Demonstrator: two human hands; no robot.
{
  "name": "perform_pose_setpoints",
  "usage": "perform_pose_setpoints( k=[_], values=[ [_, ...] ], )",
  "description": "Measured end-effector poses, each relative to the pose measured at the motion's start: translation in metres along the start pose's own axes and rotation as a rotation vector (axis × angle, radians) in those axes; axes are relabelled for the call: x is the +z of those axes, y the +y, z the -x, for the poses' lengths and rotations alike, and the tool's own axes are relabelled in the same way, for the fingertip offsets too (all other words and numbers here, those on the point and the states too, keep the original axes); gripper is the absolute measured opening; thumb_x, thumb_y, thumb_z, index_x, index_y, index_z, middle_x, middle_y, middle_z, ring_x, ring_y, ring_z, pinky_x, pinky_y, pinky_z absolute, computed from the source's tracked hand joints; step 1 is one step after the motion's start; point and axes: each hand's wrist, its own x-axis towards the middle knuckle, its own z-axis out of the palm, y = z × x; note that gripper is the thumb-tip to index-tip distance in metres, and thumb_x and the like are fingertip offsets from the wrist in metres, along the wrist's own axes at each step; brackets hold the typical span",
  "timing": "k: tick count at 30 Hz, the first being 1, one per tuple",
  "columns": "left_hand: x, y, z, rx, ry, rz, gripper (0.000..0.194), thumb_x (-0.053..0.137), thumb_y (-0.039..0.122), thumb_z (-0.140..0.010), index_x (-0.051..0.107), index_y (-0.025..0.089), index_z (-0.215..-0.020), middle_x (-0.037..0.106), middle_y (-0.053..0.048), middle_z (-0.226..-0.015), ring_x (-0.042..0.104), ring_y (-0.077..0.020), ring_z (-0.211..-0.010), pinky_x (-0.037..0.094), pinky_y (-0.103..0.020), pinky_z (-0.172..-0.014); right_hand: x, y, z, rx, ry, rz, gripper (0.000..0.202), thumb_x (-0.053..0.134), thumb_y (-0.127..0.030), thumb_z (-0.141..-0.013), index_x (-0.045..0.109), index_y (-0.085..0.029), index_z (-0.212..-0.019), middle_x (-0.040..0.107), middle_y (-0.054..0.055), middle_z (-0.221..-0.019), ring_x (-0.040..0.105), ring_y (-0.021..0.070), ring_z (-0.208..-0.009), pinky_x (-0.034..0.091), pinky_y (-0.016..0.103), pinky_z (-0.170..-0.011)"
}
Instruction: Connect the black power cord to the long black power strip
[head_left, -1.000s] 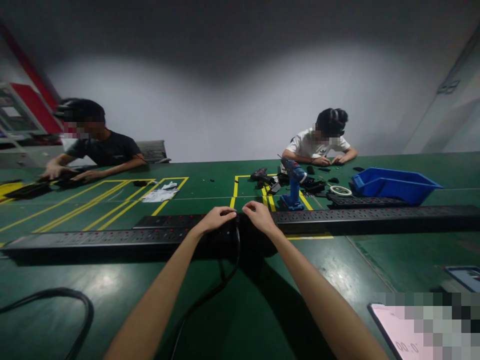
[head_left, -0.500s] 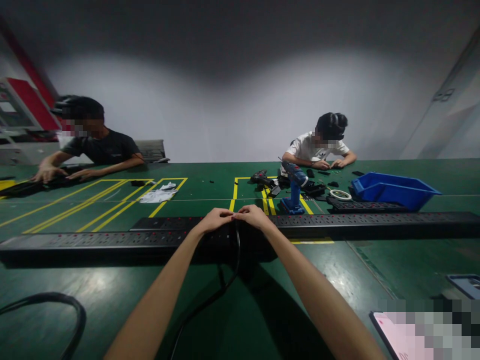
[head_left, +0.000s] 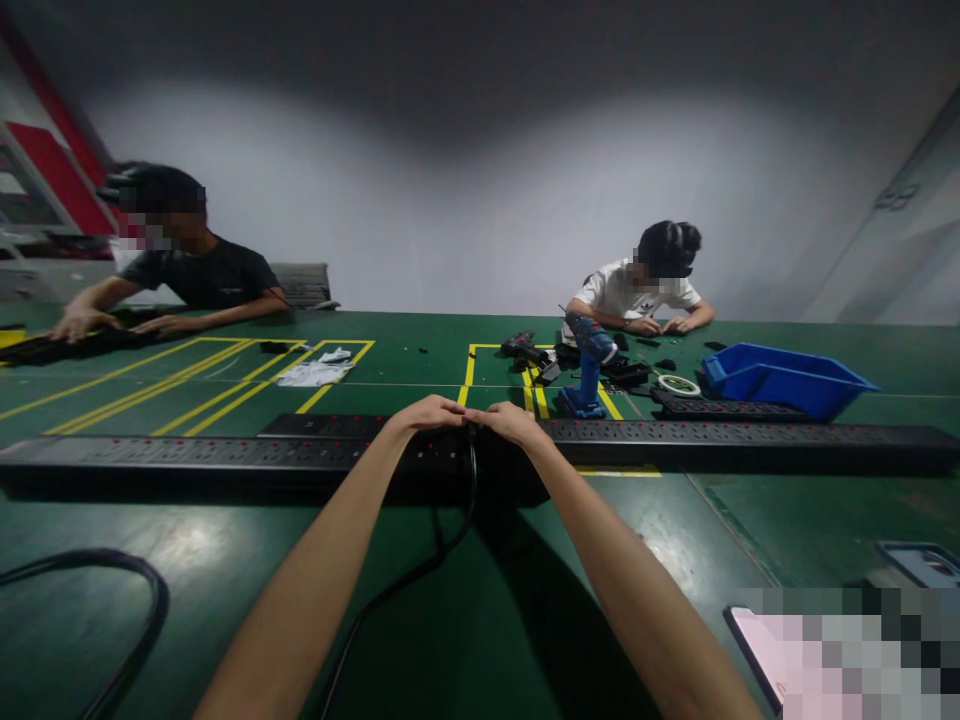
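My left hand (head_left: pixel 429 412) and my right hand (head_left: pixel 508 421) meet at the fingertips above the black power strips. Between them they pinch the upper end of a black power cable (head_left: pixel 473 480); whatever plug is on it is hidden by the fingers. From there the cable hangs down and curves to the lower left. Under my left wrist lies the front power strip (head_left: pixel 180 455), with rows of sockets and small red marks. A second long strip (head_left: pixel 750 440) runs behind it to the right, passing beside my right hand.
A blue cordless drill (head_left: pixel 589 370) stands upright behind the strips, near a blue bin (head_left: pixel 787 375) and a roll of tape (head_left: pixel 679 386). White papers (head_left: pixel 315 370) lie left. A thick cable (head_left: pixel 150 600) loops front left; a phone (head_left: pixel 757 650) lies front right. Two people sit opposite.
My view has tilted slightly, so the front strip and the left side of the table sit higher in the picture. Both hands stay together at the cable's end, nearly unmoved.
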Motion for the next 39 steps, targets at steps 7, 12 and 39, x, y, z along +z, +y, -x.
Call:
perform_pose_setpoints(
  k=[7, 12, 39],
  values=[
    [0.012, 0.002, 0.021, 0.123, 0.103, -0.185, 0.039, 0.051, 0.042, -0.086, 0.065, 0.021, -0.115, 0.068, -0.005, -0.116, 0.061, -0.0219, -0.107, 0.043, -0.031, -0.095, 0.014, 0.0, 0.016, -0.129, 0.141, 0.057, 0.07, 0.023, -0.072, -0.089, 0.069, -0.021, -0.099, 0.069, 0.011, -0.106, 0.058, 0.0285, -0.107, 0.033, 0.042, -0.096],
    [0.033, 0.01, 0.043, 0.18, 0.319, -0.527, 0.04, 0.033, 0.042, -0.097, 0.061, 0.027, -0.12, 0.066, -0.004, -0.121, 0.058, -0.0223, -0.114, 0.037, -0.035, -0.102, 0.019, 0.006, 0.019, -0.152, 0.303, -0.073, 0.051, 0.023, -0.049, -0.099, 0.065, -0.022, -0.104, 0.068, 0.008, -0.108, 0.059, 0.0213, -0.104, 0.038, 0.031, -0.089],
    [0.042, 0.027, 0.059, 0.152, 0.46, -0.655, 0.03, 0.036, 0.025, -0.096, 0.063, 0.026, -0.109, 0.069, -0.003, -0.108, 0.062, -0.0205, -0.1, 0.043, -0.033, -0.091, 0.025, 0.02, 0.008, -0.294, 0.352, -0.109, 0.036, 0.04, -0.008, -0.079, 0.069, -0.02, -0.098, 0.07, 0.004, -0.102, 0.062, 0.0167, -0.095, 0.044, 0.023, -0.083]
  ],
)
